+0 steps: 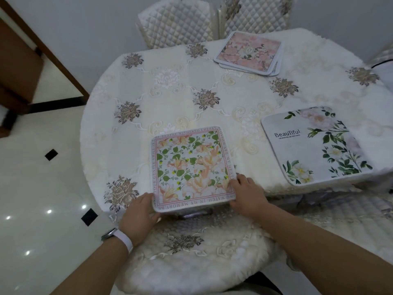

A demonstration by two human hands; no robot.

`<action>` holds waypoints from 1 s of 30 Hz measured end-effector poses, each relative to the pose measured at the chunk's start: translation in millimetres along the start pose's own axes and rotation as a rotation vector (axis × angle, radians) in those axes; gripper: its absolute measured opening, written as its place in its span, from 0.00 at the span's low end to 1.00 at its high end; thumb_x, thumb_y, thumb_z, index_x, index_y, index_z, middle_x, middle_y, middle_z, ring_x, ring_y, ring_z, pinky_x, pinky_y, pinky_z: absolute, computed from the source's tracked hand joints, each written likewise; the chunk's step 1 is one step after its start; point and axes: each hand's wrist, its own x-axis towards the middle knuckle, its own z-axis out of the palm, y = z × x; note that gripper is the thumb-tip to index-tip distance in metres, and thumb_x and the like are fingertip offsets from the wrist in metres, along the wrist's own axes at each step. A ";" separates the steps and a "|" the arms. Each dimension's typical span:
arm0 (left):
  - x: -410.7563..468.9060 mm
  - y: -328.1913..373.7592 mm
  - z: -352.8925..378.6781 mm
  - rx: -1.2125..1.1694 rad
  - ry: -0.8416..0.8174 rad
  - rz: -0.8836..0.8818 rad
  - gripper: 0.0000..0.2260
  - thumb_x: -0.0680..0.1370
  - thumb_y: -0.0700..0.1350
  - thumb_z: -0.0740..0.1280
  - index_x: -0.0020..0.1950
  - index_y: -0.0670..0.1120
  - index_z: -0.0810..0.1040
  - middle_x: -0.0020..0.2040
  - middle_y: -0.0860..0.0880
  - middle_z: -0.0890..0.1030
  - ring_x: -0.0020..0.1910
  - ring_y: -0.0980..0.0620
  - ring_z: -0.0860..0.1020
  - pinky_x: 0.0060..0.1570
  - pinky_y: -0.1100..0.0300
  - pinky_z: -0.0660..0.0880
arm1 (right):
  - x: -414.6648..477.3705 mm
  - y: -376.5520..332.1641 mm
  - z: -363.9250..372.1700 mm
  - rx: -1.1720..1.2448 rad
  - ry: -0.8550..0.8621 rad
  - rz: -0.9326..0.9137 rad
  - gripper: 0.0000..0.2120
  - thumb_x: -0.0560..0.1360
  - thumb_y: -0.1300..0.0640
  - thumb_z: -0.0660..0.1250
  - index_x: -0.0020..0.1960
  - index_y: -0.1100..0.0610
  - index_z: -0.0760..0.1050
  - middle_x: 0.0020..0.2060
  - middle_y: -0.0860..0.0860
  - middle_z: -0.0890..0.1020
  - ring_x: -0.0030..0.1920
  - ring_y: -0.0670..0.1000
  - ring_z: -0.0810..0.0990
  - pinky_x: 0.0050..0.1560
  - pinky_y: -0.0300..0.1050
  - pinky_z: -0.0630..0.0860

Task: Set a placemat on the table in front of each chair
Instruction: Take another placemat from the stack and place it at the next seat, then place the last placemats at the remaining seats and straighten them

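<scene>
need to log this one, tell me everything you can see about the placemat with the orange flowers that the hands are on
The orange-flower placemat is square with rounded corners, looks like soft fabric, and shows peach blossoms and green leaves inside a pink border of printed words. It lies flat at the near edge of the table, above a cushioned chair seat. The left hand grips its near left corner; the right hand rests on its near right corner.

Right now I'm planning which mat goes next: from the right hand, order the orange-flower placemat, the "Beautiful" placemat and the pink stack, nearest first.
1. Orange-flower placemat: the right hand is on its near right corner.
2. "Beautiful" placemat: to the right, at the table's edge.
3. Pink stack: far side, before the quilted chairs.
</scene>
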 end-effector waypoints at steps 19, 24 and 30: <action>-131.8 31.1 -56.1 0.138 0.466 -0.158 0.24 0.73 0.57 0.61 0.65 0.46 0.78 0.64 0.45 0.79 0.63 0.44 0.76 0.61 0.47 0.72 | -5.1 -99.5 -81.4 0.008 0.104 -0.576 0.22 0.80 0.47 0.57 0.72 0.54 0.67 0.68 0.52 0.70 0.65 0.55 0.69 0.64 0.52 0.70; -163.6 -11.6 -71.3 0.232 0.518 -0.192 0.25 0.74 0.59 0.59 0.63 0.47 0.78 0.64 0.45 0.79 0.62 0.43 0.76 0.59 0.44 0.73 | -27.5 -163.0 -76.6 -0.079 0.130 -0.708 0.23 0.80 0.47 0.57 0.73 0.54 0.66 0.71 0.52 0.69 0.69 0.54 0.68 0.68 0.51 0.67; -206.9 -102.9 -84.5 0.205 0.565 -0.197 0.23 0.74 0.60 0.61 0.63 0.48 0.79 0.65 0.46 0.78 0.64 0.43 0.75 0.62 0.45 0.71 | -42.9 -274.0 -50.0 -0.110 0.132 -0.763 0.23 0.80 0.46 0.58 0.73 0.53 0.67 0.71 0.51 0.69 0.70 0.54 0.67 0.68 0.52 0.67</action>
